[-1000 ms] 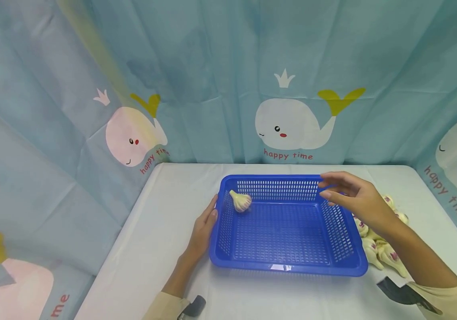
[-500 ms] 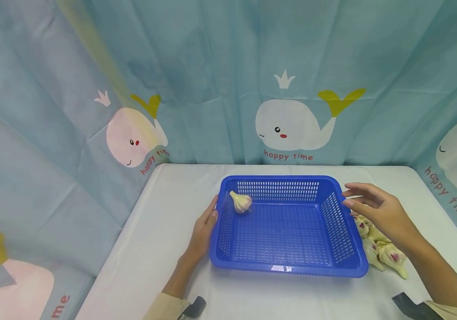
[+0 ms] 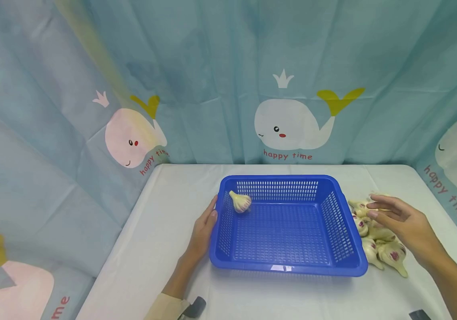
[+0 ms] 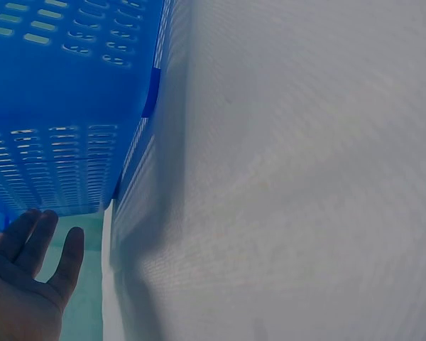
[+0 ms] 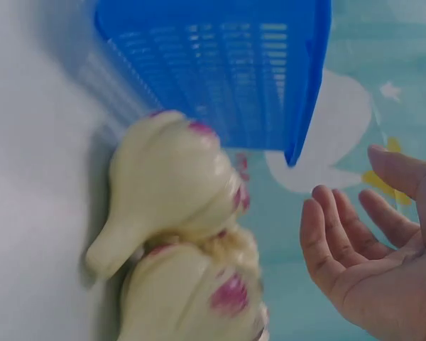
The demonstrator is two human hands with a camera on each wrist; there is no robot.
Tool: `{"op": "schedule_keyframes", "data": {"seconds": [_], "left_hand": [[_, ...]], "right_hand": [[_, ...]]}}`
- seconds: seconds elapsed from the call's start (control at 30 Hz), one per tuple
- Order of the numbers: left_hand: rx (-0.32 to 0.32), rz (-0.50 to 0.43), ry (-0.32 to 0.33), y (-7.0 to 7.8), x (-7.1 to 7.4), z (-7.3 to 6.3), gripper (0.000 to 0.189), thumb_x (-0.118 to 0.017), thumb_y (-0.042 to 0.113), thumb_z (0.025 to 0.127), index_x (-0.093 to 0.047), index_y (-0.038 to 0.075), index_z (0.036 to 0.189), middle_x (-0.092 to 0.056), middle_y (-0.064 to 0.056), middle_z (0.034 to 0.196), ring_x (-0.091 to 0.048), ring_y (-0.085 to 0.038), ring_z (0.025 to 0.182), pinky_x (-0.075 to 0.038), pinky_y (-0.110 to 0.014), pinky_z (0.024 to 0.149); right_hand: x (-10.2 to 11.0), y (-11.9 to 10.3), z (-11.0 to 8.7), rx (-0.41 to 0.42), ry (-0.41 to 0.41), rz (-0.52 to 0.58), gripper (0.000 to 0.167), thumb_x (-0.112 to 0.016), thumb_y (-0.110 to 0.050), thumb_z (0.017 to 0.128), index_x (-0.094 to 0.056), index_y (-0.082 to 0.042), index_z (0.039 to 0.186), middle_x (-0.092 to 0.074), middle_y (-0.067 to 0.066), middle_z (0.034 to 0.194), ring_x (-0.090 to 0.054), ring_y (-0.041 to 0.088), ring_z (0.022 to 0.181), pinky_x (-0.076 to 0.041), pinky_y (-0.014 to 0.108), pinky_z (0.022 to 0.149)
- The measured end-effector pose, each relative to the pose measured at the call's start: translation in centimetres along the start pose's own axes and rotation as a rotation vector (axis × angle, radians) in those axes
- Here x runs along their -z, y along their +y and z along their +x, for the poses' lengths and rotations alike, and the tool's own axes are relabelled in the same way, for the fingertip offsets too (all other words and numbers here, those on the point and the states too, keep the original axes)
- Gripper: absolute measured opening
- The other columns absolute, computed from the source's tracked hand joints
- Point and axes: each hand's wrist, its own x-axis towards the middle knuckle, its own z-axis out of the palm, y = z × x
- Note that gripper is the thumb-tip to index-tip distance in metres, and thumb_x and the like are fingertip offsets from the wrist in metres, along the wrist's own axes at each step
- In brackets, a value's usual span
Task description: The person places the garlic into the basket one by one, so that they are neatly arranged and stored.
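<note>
A blue plastic basket (image 3: 288, 268) with slotted walls sits on the white table. One garlic bulb (image 3: 241, 202), pale with purple streaks, lies in its back left corner. My left hand (image 3: 203, 231) rests against the outside of the basket's left side, fingers extended along it near the rim; the left wrist view shows these fingers (image 4: 35, 245) fairly straight. To the right of the basket, my right hand (image 3: 406, 224) hovers over a pile of garlic bulbs (image 3: 392, 255), its fingers loosely bent and holding nothing. In the right wrist view, two bulbs (image 5: 167, 188) show large, apart from the hand.
A white cloth covers the table (image 3: 144, 240). Behind and beside it hangs a teal curtain (image 3: 212, 89) printed with whales. The basket's right wall (image 5: 213, 71) stands close beside the garlic pile.
My right hand has moved rightward and down, from over the basket's back right corner to over the garlic pile. The left hand, the basket and the bulb inside it have stayed put.
</note>
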Motion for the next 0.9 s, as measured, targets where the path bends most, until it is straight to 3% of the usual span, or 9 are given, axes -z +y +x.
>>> {"op": "schedule_keyframes", "data": {"seconds": [0.3, 0.47, 0.9], "left_hand": [[0.008, 0.007, -0.006, 0.0, 0.0, 0.0, 0.055, -0.034, 0.04, 0.116, -0.032, 0.023, 0.168, -0.032, 0.006, 0.173, -0.027, -0.017, 0.161, -0.024, -0.042, 0.131], [0.004, 0.001, -0.004, 0.2, -0.1, 0.0, 0.057, -0.035, 0.039, 0.116, -0.032, 0.018, 0.169, -0.032, 0.003, 0.173, -0.027, -0.02, 0.161, -0.024, -0.045, 0.131], [0.0, -0.001, 0.001, 0.1, -0.1, 0.0, 0.055, -0.035, 0.039, 0.116, -0.033, 0.024, 0.168, -0.034, 0.004, 0.172, -0.028, -0.021, 0.161, -0.024, -0.046, 0.131]], "right_hand": [[1.1, 2.9, -1.5, -0.063, 0.042, 0.01, 0.057, -0.071, -0.031, 0.104, -0.052, -0.011, 0.154, -0.057, -0.036, 0.114, -0.054, -0.024, 0.099, -0.058, 0.012, 0.072], [1.1, 4.1, -2.1, -0.099, 0.074, 0.019, 0.058, -0.072, -0.03, 0.103, -0.052, -0.008, 0.152, -0.056, -0.039, 0.111, -0.055, -0.023, 0.095, -0.056, 0.009, 0.07], [1.4, 5.6, -3.3, -0.177, 0.109, -0.022, 0.064, -0.077, -0.034, 0.099, -0.052, -0.008, 0.151, -0.054, -0.044, 0.105, -0.049, -0.023, 0.095, -0.044, 0.0, 0.07]]}}
